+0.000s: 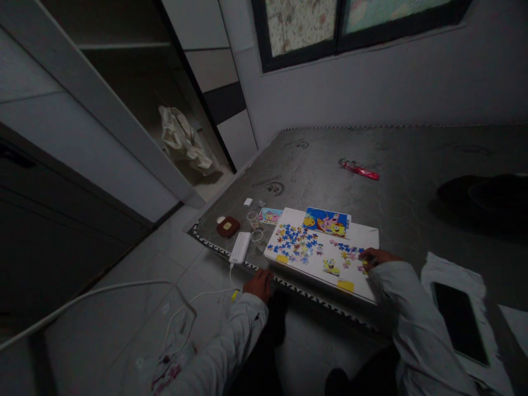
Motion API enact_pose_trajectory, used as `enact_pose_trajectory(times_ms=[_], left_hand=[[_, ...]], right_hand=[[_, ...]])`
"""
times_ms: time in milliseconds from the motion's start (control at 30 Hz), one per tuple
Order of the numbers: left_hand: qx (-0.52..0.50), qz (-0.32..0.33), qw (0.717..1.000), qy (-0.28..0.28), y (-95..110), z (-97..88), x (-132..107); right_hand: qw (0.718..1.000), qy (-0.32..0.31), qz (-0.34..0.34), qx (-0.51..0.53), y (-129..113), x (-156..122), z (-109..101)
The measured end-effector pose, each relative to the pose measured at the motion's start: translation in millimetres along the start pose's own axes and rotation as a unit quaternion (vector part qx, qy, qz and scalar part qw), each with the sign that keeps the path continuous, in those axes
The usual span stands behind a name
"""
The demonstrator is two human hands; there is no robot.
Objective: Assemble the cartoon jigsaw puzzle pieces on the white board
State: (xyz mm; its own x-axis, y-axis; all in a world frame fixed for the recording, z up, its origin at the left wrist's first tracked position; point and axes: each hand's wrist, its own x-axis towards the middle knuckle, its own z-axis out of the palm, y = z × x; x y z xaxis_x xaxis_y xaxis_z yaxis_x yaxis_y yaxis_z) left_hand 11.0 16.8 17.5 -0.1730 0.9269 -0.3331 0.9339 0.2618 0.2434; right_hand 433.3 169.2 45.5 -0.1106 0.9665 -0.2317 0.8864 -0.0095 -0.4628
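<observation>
White board (363, 236) spread with jigsaw pieces (297, 242), a SpongeBob picture card (326, 221) kept at its far edge for easy reference — left hand (259, 285) curled loosely by its near edge, apparently empty, right hand (374, 258) down among the pieces, any grasp unclear

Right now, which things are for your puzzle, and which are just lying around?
For the puzzle: right hand, left hand, jigsaw pieces, white board, SpongeBob picture card.

Lying around: white power bank, red packet, black phone.
</observation>
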Motion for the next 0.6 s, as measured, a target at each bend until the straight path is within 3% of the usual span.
enact_pose_trajectory(times_ms=[267, 600], left_hand=[[-0.003, 0.0, 1.0, 0.008, 1.5, -0.9, -1.8], [0.007, 0.001, 1.0, 0.012, 1.3, -0.7, -2.1]], right_hand=[[0.999, -0.017, 0.035, 0.001, 3.6, 3.1, 5.5], [0.999, -0.03, 0.008, 0.019, -6.1, -4.3, -6.8]])
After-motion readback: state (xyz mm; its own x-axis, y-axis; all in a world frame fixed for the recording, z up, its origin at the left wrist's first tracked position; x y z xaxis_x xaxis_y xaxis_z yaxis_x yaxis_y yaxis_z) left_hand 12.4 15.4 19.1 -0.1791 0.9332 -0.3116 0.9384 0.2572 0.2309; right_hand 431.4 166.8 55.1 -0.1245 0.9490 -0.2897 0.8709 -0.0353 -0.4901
